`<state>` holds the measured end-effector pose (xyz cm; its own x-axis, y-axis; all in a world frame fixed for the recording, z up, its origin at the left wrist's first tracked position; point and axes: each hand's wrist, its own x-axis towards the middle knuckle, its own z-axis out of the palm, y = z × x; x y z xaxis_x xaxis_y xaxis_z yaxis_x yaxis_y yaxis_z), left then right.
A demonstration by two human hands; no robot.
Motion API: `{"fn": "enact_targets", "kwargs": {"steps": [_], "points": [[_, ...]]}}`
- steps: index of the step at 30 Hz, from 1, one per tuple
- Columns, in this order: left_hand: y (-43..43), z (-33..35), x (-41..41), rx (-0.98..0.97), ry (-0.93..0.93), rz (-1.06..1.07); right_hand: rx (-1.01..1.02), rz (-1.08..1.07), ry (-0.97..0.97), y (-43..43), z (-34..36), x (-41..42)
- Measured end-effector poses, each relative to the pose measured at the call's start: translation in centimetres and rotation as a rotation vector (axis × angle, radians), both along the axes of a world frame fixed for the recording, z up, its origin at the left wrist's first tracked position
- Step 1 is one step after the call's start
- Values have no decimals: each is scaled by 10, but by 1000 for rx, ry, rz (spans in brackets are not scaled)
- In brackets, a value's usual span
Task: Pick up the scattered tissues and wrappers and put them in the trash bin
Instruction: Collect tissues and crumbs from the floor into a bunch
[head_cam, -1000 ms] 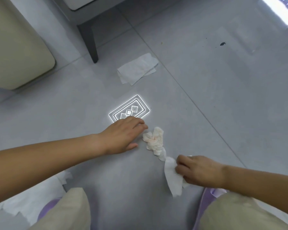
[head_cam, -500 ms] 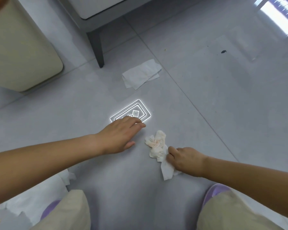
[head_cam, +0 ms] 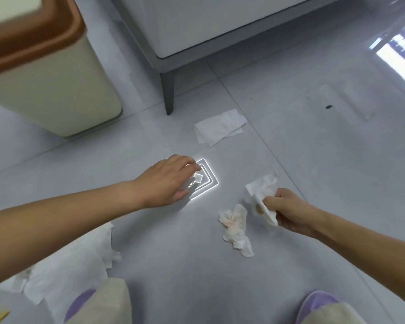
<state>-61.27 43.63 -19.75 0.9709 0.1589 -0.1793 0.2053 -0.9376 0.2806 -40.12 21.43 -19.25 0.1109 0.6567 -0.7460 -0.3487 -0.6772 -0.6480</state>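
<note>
No writing is showing on anything. The right hand (head_cam: 288, 210) is clamping one white tissue (head_cam: 263, 195) above the floor (head_cam: 337, 183). One crumpled stained tissue (head_cam: 235, 229) is lying just left of that hand, one flat tissue (head_cam: 220, 127) farther away. The left hand (head_cam: 167, 181) is resting with fingers curled and empty. One cream trash bin (head_cam: 47, 85) is standing at the far left.

Home living rm: sofa (head_cam: 197, 31), tiled floor (head_cam: 313, 160), bin (head_cam: 56, 90).

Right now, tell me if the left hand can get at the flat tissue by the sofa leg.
Probably yes. The left hand hovers over bare floor, and nothing lies between it and the flat tissue just beyond; it would have to stretch forward. The sofa leg stands clear behind.
</note>
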Motion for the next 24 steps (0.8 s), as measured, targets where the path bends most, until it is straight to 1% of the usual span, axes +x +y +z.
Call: {"fn": "enact_targets", "kwargs": {"steps": [2,4,9,15,18,20,22,24], "points": [[19,17,7,52,-37,30,76,-13,104,28,19,-10],[43,40,13,110,-122,86,156,30,117,58,38,-19],[114,117,-4,211,-363,312,299,139,34,132,100,-38],[192,195,-74,359,-522,599,467,250,-94,227,168,-72],[231,213,-113,456,-533,711,527,302,-158,277,188,-98],[256,217,-134,477,-502,822,563,302,-166,306,193,-113],[281,214,-150,431,-408,963,594,327,-193,334,194,-126],[301,206,-161,292,-298,1030,613,341,-223,357,190,-135]]}}
